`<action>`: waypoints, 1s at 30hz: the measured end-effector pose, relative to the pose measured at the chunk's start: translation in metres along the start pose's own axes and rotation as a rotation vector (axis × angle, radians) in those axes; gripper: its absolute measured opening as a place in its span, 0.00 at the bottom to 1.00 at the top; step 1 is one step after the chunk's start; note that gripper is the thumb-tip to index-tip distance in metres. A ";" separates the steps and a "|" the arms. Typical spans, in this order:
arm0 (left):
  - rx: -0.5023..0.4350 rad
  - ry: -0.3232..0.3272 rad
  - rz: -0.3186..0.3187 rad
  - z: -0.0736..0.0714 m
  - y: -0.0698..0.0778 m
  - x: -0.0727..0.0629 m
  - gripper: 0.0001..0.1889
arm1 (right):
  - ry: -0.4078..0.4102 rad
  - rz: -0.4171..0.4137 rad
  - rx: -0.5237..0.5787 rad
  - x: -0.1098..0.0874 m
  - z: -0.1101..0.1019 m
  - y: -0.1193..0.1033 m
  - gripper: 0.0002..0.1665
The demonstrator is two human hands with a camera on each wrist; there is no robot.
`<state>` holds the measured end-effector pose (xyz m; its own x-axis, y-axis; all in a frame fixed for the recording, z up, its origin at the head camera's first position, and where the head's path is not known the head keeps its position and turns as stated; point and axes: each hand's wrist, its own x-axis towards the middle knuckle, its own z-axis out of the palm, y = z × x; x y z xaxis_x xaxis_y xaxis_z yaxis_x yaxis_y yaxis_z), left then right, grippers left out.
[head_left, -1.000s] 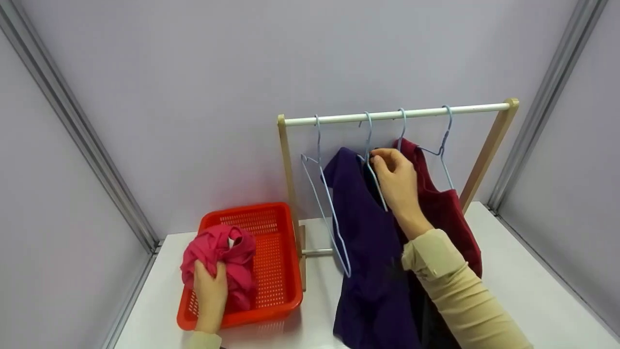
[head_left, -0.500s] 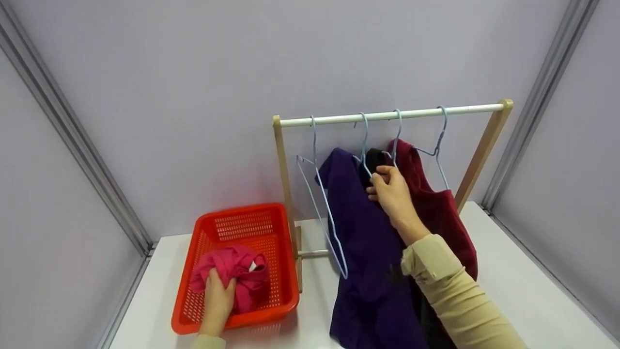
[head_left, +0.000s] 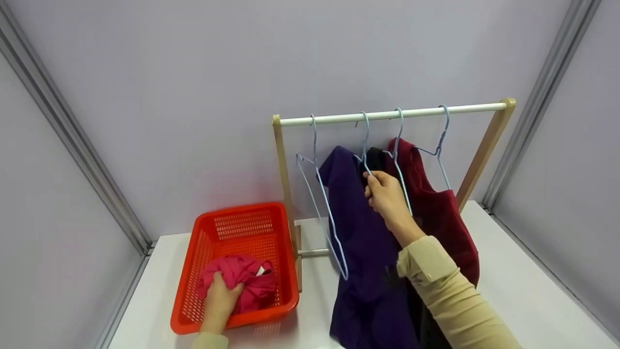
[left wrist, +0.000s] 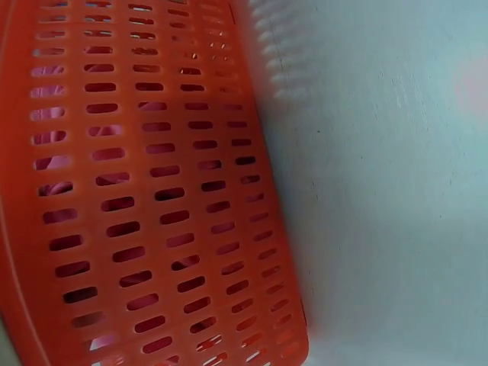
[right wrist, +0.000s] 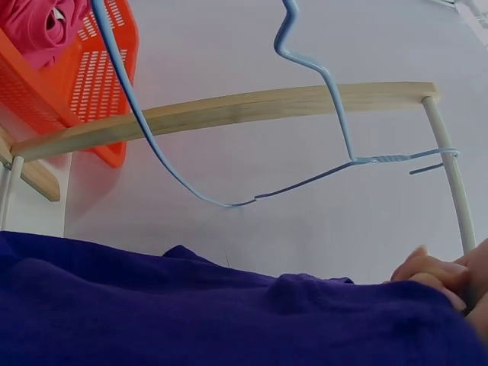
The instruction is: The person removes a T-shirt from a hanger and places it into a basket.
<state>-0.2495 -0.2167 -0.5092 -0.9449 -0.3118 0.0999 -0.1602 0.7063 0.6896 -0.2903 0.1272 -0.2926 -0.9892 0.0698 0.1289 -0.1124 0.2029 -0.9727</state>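
Observation:
My left hand (head_left: 220,300) grips a crumpled pink garment (head_left: 247,276) low inside the red plastic basket (head_left: 283,242); a small white tag shows on the cloth. In the left wrist view only the basket's slotted side (left wrist: 168,191) shows, with pink behind the slots. My right hand (head_left: 387,196) pinches the sloping arm of a light blue hanger (head_left: 366,140) just below its neck. A dark purple top (head_left: 363,242) hangs from that hanger. In the right wrist view the purple cloth (right wrist: 229,313) fills the bottom and fingers (right wrist: 431,271) show at right.
A bare blue hanger (head_left: 334,218) hangs at the left of the rack's white rail (head_left: 334,118). Right of the purple top hang a black garment (head_left: 375,157) and a dark red one (head_left: 445,213). The rack's wooden left post (head_left: 286,174) stands beside the basket on the white table (head_left: 503,291).
My left hand has lowered the pink garment into the basket, shifting slightly right. My right hand has moved down from near the hanger's neck to its sloping arm.

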 end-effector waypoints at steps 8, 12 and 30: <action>0.089 -0.146 -0.058 -0.002 0.000 -0.001 0.42 | -0.003 -0.010 -0.032 0.002 0.001 0.002 0.19; 0.158 -0.196 -0.104 -0.007 0.002 -0.001 0.51 | -0.004 -0.001 -0.037 0.004 0.001 0.003 0.18; 0.269 0.379 0.014 -0.051 -0.041 -0.012 0.28 | -0.018 0.015 0.031 0.005 0.001 0.005 0.19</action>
<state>-0.2168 -0.2738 -0.5023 -0.7844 -0.4762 0.3975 -0.2640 0.8361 0.4808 -0.2956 0.1276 -0.2968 -0.9923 0.0546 0.1114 -0.1006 0.1717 -0.9800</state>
